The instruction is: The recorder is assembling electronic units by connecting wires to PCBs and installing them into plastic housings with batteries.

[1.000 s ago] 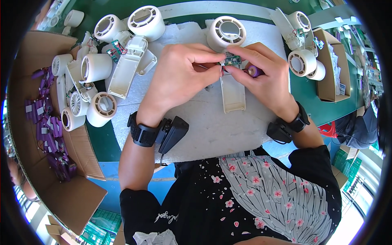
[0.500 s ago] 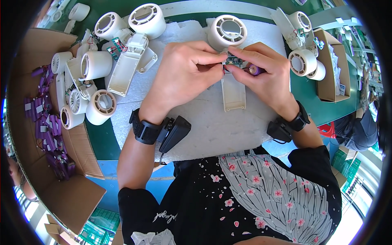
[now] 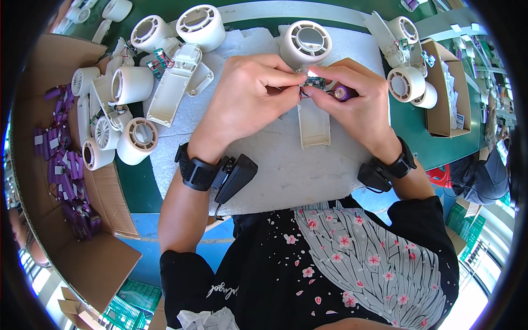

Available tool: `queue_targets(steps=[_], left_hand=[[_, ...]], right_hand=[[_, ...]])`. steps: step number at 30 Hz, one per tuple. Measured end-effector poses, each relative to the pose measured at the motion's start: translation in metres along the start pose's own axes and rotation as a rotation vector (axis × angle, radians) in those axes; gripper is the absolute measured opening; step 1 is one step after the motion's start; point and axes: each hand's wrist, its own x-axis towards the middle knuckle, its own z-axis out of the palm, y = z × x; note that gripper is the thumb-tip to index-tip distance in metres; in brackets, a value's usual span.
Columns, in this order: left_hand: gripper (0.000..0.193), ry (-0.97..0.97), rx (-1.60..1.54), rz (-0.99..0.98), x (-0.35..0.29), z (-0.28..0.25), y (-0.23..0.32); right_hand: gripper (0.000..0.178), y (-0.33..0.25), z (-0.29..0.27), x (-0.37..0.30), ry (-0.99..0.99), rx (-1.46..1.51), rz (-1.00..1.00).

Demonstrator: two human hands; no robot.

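Both my hands meet over a small green circuit board, which sits at the neck of a white fan housing with a round slotted head. The housing's open, hollow handle points toward me. My left hand is closed in a pinch at the board's left edge, beside thin red and dark wires; what its fingertips grip is hidden. In my right hand, a purple cylindrical battery lies between thumb and fingers, while the index fingertip and thumb tip reach to the board.
A white foam sheet covers the green table. More white fan housings crowd the left, and others stand at right. An open cardboard box at left holds several purple batteries. A smaller carton with white packets stands right.
The view has shifted slightly. Both hands stay at the circuit board with almost the same grip, and the battery remains in my right hand.
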Motion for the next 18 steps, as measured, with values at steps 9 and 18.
queue_targets(steps=[9, 18], left_hand=[[0.022, -0.178, -0.152, -0.167, 0.000, -0.011, 0.003], [0.033, -0.245, -0.255, -0.289, 0.002, -0.009, 0.004]], right_hand=[[0.028, -0.007, -0.009, -0.005, -0.073, 0.005, 0.049], [0.022, -0.002, -0.006, -0.007, -0.076, -0.035, -0.061]])
